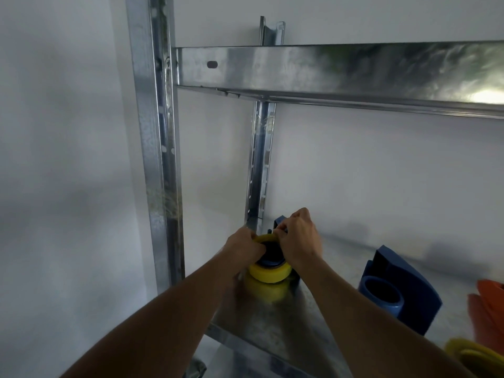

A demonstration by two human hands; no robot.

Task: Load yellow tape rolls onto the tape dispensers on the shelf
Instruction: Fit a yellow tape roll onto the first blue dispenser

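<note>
shelf: galvanised grey metal shelf board (272, 317) on a steel rack with slotted uprights, white wall behind; a second metal board above.
tape roll: yellow tape roll (268, 272) near the shelf's back left corner, sitting around the dark blue round hub of a dispenser, flat side up. Faint yellow reflection on the metal under it.
loaded dispenser: blue plastic tape dispenser (279, 222), mostly hidden behind the hands; only its top back part and the hub inside the roll show.
left hand: left hand (244, 248) grips the roll's upper left rim, fingers curled over the edge, thumb towards the hub.
right hand: right hand (298, 237) fingers bent, clenched over the roll's upper right rim and the dispenser part behind it; exact pinch point blurred, cannot tell which piece the fingertips hold.
second dispenser: another blue plastic tape dispenser with a round open hub (401, 293) right of the first, well apart, nothing on its hub.
right edge items: orange tape rolls (491, 298) at the shelf's right edge, cut off by frame; another yellow tape roll (469, 356) near the front right, partly out of view.
</note>
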